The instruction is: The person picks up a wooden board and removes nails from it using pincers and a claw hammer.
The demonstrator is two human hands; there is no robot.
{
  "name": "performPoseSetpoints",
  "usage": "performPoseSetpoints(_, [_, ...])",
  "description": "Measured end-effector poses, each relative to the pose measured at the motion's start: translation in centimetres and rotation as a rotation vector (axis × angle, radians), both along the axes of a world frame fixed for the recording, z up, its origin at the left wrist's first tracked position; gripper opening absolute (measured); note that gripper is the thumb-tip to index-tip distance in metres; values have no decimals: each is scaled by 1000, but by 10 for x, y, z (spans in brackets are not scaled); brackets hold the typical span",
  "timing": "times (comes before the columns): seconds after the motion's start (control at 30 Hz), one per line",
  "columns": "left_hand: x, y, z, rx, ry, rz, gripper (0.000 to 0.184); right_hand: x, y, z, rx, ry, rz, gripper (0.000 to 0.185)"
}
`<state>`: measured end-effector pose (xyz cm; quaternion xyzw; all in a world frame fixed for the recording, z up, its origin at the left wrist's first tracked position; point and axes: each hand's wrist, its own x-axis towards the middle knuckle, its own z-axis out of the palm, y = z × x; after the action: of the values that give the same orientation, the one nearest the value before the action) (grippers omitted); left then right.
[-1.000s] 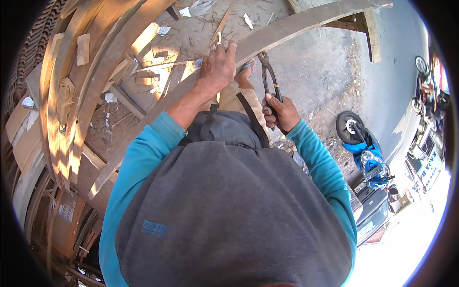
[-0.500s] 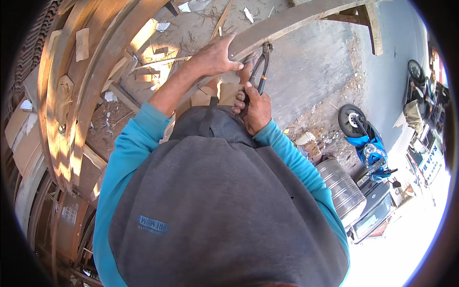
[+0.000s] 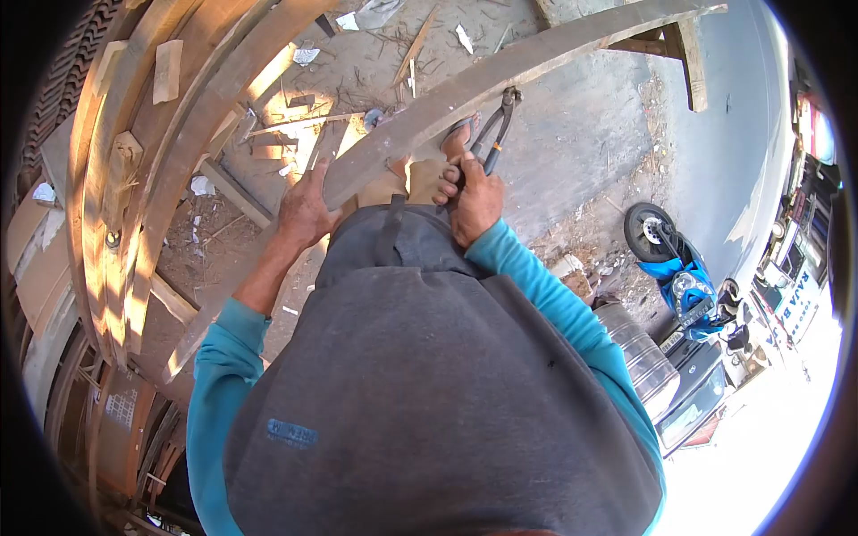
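Note:
A long wooden beam (image 3: 407, 129) runs slantwise in front of my body, from the upper right down to the lower left. My left hand (image 3: 306, 214) grips it on the left, thumb on the near side and the fingers partly hidden. In my right hand (image 3: 475, 201) are end-cutting pincers (image 3: 497, 129) with dark handles and orange bands. Their head lies at the beam's near edge; whether the jaws bite on anything is too small to tell.
Several curved timbers (image 3: 170, 134) stand stacked at left. Wood scraps, nails and paper litter the ground (image 3: 500, 18). A wooden leg piece (image 3: 686, 67) joins the beam's far right end. To the right are a blue motorcycle (image 3: 684, 277), a metal drum (image 3: 635, 353) and a car (image 3: 697, 389).
My left hand has slid down and left along the beam, from spread fingers on top to a grip. The pincers have shifted slightly right, still in my right hand.

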<state>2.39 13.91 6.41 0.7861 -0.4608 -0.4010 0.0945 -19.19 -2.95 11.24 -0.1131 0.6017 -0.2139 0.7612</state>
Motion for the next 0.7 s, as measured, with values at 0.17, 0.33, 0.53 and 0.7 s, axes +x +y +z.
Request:
performPoseSetpoints(0.17, [4,-7,8,56,32,-5,82,23,7,-2,-44,-1,-129,21])
performPoseSetpoints(0.33, [-2,2,4,-87,-70,-25,78,-35,-32,20,-81,13,235,26])
performPoseSetpoints(0.53, [-3,7,-8,-109,-65,-18,74,-108,-126,42,86,-115,696,44])
performPoseSetpoints(0.7, [-4,6,-3,-96,-59,-24,73,-114,-121,20,199,-258,682,38])
